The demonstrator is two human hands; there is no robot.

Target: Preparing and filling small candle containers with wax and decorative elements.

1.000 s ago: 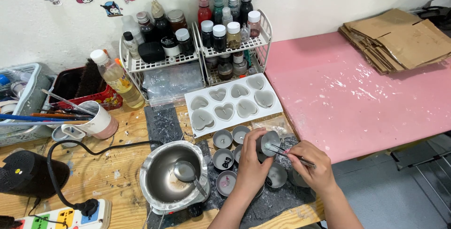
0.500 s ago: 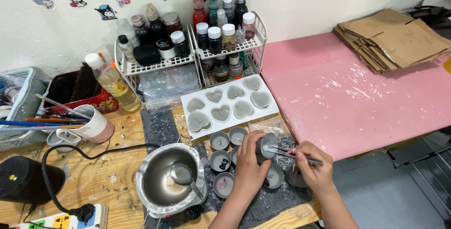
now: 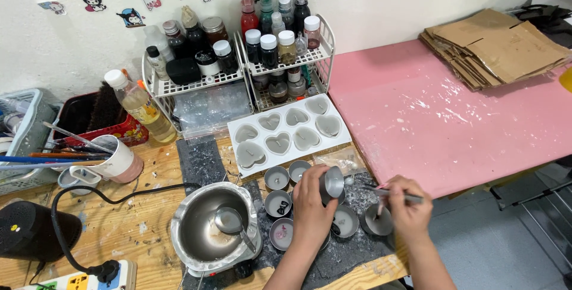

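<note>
Metal and thin-walled, the small round tin cup is lifted and tipped on its side in the left hand, fingers curled closed around its wall, just above the cluster of other tins on the dark mat. It looks light and stiff but easily dented, and any wax inside would make it slick, so the side wall seems the soundest place to hold it. At three o'clock from the cup, the right hand pinches slim tweezers, tips pointing back toward it. A melting pot with a spoon sits at nine o'clock, a white heart mould at twelve.
</note>
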